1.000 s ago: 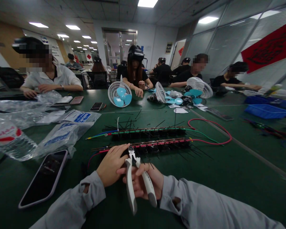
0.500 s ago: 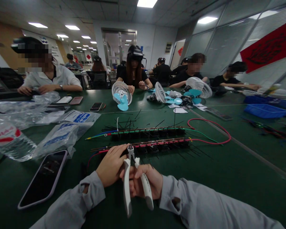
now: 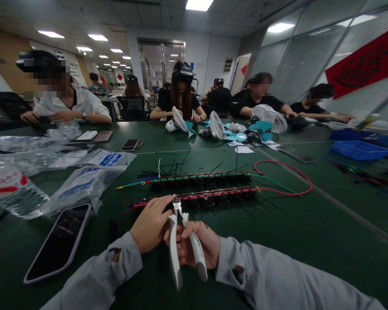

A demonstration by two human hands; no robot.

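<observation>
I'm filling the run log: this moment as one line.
left hand: at nearer wire bundle | right hand: holding pliers | jaws: near bundle, contact unclear

Right hand (image 3: 208,243) gripping cutters (image 3: 173,241), left hand (image 3: 151,226) at near wired strip (image 3: 226,196)

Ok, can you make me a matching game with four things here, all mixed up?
Things:
1. Pliers
2. Big phone
3. Tray at the right
4. Bottle

Clues:
A. Blue
B. Clear, with red on its label
C. Held in the right hand
D. Its screen is dark

Right pairs: 1-C, 2-D, 3-A, 4-B
</observation>
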